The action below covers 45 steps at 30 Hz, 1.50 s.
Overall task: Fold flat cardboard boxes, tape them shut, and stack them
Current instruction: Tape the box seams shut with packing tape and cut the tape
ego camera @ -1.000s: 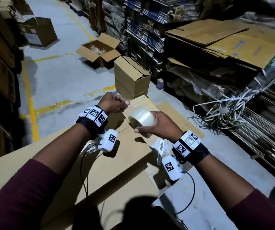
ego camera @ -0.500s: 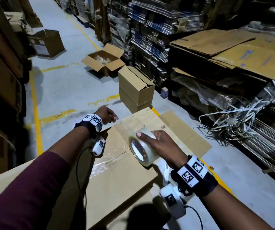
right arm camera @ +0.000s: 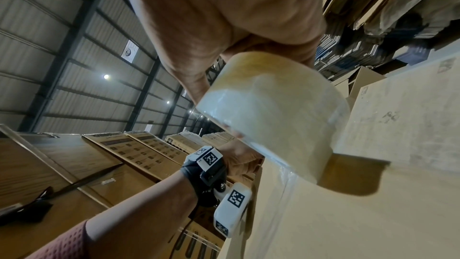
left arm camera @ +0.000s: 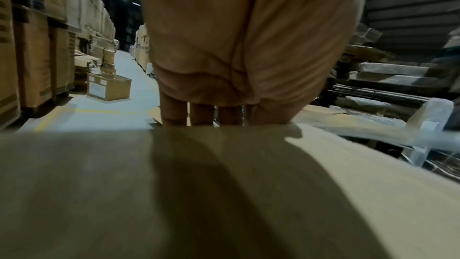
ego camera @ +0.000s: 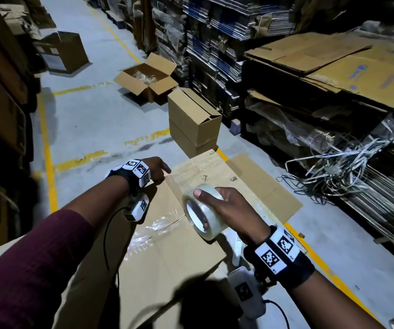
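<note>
Taping step: right hand grips tape roll at 3 o'clock over box seam, left hand fingers press tape end at 11 o'clock; next prob pull roll back w/ tension

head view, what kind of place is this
Most likely a packaging warehouse: tall stacks of bundled flat cardboard line a concrete aisle with yellow floor lines, and folded boxes stand on the floor. The right wrist view shows corrugated metal walls.

Grey concrete floor with yellow lines, bearing two stacked boxes, an open carton.
</note>
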Motion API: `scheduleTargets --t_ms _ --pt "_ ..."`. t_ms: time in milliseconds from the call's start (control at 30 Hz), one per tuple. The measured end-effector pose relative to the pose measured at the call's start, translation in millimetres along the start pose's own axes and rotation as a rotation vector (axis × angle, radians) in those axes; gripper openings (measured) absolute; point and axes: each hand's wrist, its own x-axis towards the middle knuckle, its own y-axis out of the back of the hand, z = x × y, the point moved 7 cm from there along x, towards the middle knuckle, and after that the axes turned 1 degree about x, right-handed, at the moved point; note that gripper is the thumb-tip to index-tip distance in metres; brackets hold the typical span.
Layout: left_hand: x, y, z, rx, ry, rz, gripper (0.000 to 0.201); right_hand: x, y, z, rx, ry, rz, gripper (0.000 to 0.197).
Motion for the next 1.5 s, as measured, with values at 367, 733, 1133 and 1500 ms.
scheduleTargets --t_ms 367,733,1133,1500 --pt "-12.7 10.8 -11.7 -0.253 0.037 0.201 0.032 -7.1 5.4 1.2 0.012 0.007 0.026 0.047" --pt "-32.6 -17.0 -19.7 -0.365 0.092 0.332 0.028 -21.9 22.8 13.3 -0.073 -0.049 0.044 0.068" --pt "-35.4 -14.4 -14.7 -0.391 0.112 0.255 0.042 -95.3 49.8 87.2 -0.229 -0.179 0.000 0.059" --pt "-39.8 -21.4 -18.2 -0.497 0.105 0.281 0.043 -96.2 37.0 125.3 -0.158 -0.193 0.060 0.065"
